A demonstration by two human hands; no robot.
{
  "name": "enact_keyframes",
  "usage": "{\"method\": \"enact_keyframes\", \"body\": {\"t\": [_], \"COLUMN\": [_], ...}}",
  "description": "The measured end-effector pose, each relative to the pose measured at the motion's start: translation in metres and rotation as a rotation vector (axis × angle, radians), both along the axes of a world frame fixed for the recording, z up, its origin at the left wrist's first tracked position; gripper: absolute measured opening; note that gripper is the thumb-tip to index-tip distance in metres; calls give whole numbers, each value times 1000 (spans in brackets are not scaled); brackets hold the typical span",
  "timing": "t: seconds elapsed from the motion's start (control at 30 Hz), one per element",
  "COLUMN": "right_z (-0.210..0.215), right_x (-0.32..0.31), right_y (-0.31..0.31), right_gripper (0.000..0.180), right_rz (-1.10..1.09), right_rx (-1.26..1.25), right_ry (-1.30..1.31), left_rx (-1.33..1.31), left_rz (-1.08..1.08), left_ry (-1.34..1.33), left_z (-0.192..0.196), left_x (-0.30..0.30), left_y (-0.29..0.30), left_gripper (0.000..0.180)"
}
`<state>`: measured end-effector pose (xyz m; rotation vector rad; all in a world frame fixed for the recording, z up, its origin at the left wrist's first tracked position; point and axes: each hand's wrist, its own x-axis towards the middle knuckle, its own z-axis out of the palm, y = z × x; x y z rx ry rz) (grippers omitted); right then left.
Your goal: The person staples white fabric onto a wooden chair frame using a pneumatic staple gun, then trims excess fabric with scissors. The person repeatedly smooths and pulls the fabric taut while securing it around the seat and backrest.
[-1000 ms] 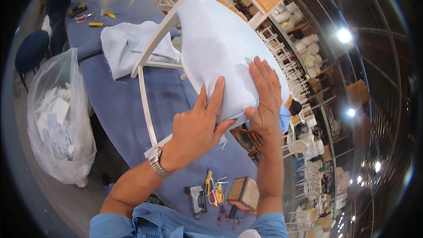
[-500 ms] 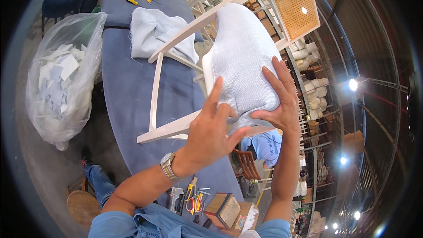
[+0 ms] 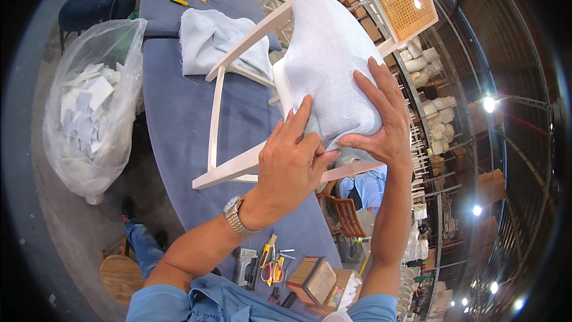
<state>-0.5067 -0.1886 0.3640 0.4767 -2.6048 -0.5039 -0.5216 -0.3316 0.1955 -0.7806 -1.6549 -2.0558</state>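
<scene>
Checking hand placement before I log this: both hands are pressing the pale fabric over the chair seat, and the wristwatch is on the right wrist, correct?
Not quite. The head view shows the wristwatch on the left wrist. Both the left hand and right hand do press the pale fabric over the chair seat.

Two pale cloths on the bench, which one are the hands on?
The ribbed cloth stretched over the chair seat: both the left hand and right hand press on it. The other cloth lies crumpled and untouched farther up the blue table.
</scene>
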Motion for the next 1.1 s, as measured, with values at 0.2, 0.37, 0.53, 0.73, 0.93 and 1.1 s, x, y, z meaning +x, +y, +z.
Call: {"method": "enact_keyframes", "body": {"t": [0.2, 0.37, 0.53, 0.73, 0.93, 1.1], "right_z": [-6, -12, -22, -27, -7, -12], "right_x": [1, 1, 1, 3, 9, 6], "right_y": [0, 0, -2, -3, -9, -8], "right_gripper": [106, 107, 108, 112, 116, 115], "right_rz": [11, 19, 15, -18, -37, -41], "right_rx": [-5, 16, 2, 42, 45, 23], "right_ry": [31, 90, 162, 190, -39, -4], "left_rx": [-107, -146, -14, 10, 34, 69], "left_rz": [75, 45, -52, -148, -146, -170], "left_ry": [82, 106, 66, 2, 17, 5], "left_z": [-3, -4, -7, -9, -11, -13], "left_x": [-1, -8, -13, -17, -21, -24], "left_y": [-1, -5, -1, -4, -1, 0], "left_gripper": [27, 26, 29, 28, 30, 28]}}
